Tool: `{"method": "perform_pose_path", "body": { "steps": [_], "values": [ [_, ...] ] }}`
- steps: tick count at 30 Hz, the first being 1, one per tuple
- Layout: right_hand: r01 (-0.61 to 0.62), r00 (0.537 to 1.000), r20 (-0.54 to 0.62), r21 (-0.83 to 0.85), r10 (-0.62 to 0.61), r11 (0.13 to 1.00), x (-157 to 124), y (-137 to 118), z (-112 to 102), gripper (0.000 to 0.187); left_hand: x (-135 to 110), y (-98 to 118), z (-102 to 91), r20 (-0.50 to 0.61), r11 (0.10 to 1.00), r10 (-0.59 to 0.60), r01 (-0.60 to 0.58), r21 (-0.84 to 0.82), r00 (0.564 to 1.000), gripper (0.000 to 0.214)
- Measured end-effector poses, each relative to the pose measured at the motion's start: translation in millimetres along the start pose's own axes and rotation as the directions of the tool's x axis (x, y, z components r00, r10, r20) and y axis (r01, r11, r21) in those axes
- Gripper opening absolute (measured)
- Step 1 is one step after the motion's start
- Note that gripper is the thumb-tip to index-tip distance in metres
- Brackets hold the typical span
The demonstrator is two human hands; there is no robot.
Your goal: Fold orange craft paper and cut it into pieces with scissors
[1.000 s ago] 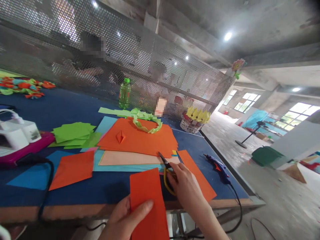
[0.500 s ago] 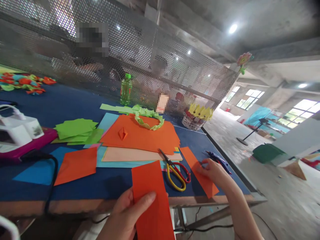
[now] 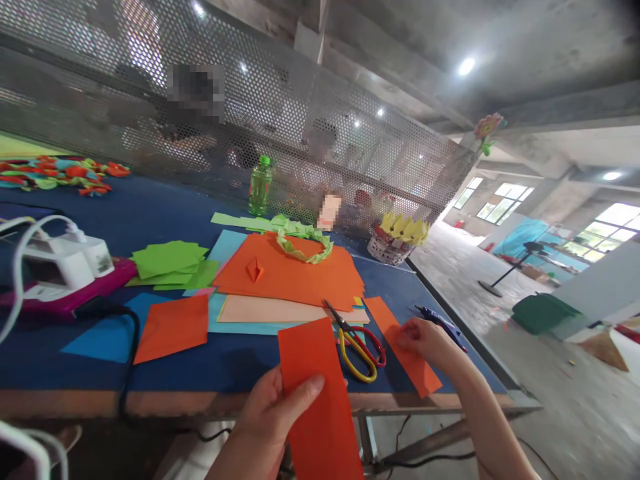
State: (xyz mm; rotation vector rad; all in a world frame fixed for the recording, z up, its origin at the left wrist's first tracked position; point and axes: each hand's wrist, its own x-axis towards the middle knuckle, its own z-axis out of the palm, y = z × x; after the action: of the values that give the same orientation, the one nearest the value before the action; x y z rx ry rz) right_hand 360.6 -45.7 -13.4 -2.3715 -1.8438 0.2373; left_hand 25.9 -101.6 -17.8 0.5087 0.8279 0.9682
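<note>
Left hand (image 3: 270,420): grasping an orange-red paper rectangle (image 3: 320,393), thumb flat on its upper face, the other fingers mostly hidden beneath.
Held paper: at the near edge of the blue tabletop (image 3: 240,363), tilted, its lower end running out of view.
Right hand (image 3: 430,343): fingers bent together over an orange paper strip (image 3: 387,320); whether they pinch it cannot be told.
Orange strip: slantwise on the tabletop, right of the scissors (image 3: 345,327).
Scissors: lying between the two papers, one handle loop red, one yellow; blades toward the orange sheet stack (image 3: 325,287).
Glue gun (image 3: 435,316): blue, just beyond the right hand, partly covered by it.
Sheet stack: bearing a pale green folded-paper ring (image 3: 303,257) and a small orange folded diamond (image 3: 255,269).
Left of stack: green sheets (image 3: 167,261), overlapping in a loose pile.
</note>
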Motion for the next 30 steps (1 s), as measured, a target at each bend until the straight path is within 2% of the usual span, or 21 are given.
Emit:
{"method": "perform_pose_path", "body": {
  "steps": [4, 8, 14, 18, 21, 26, 28, 30],
  "values": [
    [0.013, 0.999, -0.031, -0.041, -0.014, 0.999, 2.4, -1.6, -3.4, 0.045, -0.3, 1.2, -2.9, 0.004, 1.0, 0.014, -0.014, -0.013, 1.0, 0.041],
    [0.004, 1.0, -0.026, -0.05, -0.005, 0.999, 6.4, -2.5, -1.8, 0.042, -2.4, 3.2, -4.2, -0.009, 1.0, 0.018, -0.018, -0.015, 1.0, 0.036],
    [-0.024, 0.999, -0.022, 0.007, 0.024, 1.0, 7.0, -4.2, 1.8, 0.052, 1.6, 4.0, -8.0, -0.023, 0.999, 0.026, -0.026, -0.025, 0.999, 0.036],
    [0.014, 1.0, -0.016, 0.055, -0.013, 0.998, 6.0, -7.4, 0.6, 0.042, 6.5, 4.9, -9.3, 0.009, 0.999, 0.023, -0.022, -0.035, 1.0, 0.04],
    [0.042, 0.997, -0.059, 0.059, -0.038, 0.997, 3.9, -13.3, -4.7, 0.032, 9.2, 4.7, -9.1, 0.049, 0.999, 0.004, -0.002, -0.043, 0.999, 0.046],
    [0.007, 0.987, -0.16, -0.019, -0.01, 1.0, -3.0, -24.8, -4.9, 0.047, 11.1, 4.8, -8.4, 0.044, 0.998, 0.022, -0.019, -0.064, 0.999, 0.048],
    [0.001, 0.988, -0.153, -0.043, -0.007, 0.999, -4.9, -26.3, 2.8, 0.053, 10.7, 5.9, -8.5, 0.043, 0.998, 0.022, -0.019, -0.065, 0.999, 0.047],
    [0.004, 0.991, -0.133, -0.054, -0.011, 0.999, -5.4, -25.6, 11.1, 0.052, 9.9, 7.2, -8.6, 0.044, 0.998, 0.017, -0.015, -0.061, 0.999, 0.045]
  ]
}}
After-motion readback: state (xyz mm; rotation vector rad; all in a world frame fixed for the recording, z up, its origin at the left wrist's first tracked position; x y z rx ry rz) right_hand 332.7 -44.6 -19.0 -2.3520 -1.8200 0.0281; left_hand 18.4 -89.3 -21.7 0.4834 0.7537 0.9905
